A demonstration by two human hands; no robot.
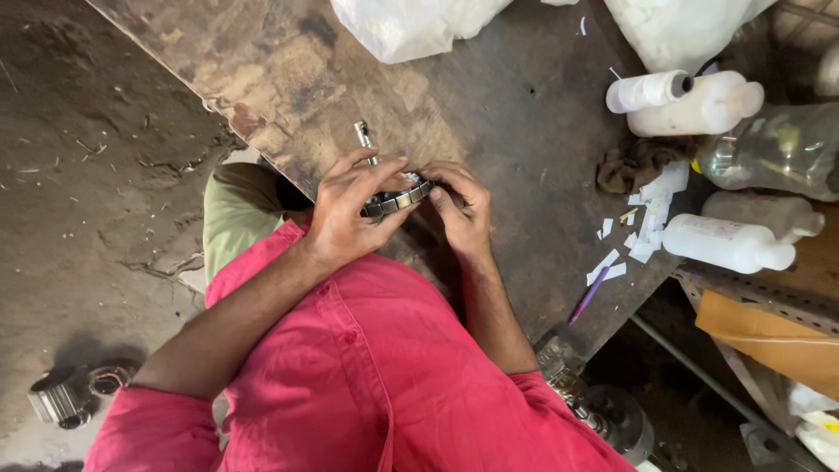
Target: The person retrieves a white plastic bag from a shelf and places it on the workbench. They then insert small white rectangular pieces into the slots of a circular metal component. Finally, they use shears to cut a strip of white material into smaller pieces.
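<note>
Gripping a metal ring [398, 199] of rollers between both hands, at the near edge of a worn, stained surface [507, 105]. Left hand [350, 210] curled over the ring's left side, fingers [384, 170] closed across its top and thumb pressed against the outer band. Right hand [461, 208] closed on the ring's right side, fingertips hooked over the rim. Ring held just above or against the surface; contact could not be told.

Judged as a steel part: stiff, dense, heavy for its bulk. Rollers set in a band around the edge, likely free to turn or shift, so liable to slip under a loose hold. Sheen on the metal suggestive of oil or grease, though not confirmed. Not fragile to squeeze, but damage to the rollers probable if dropped on the hard floor [96, 175] below. Best held by the outer band on opposite sides, as seen, with fingers kept off the moving rollers and clear of the centre opening.

Noted just behind the left hand: a short metal pin [364, 140] lying on the surface. Noted well apart to the right: white plastic bottles [725, 245], a clear bottle [778, 149], a dark rag [634, 166], scraps of white paper [651, 218] and a purple pen [587, 297]. White bags [411, 26] at the far edge. Further metal parts [65, 398] on the floor at lower left.
</note>
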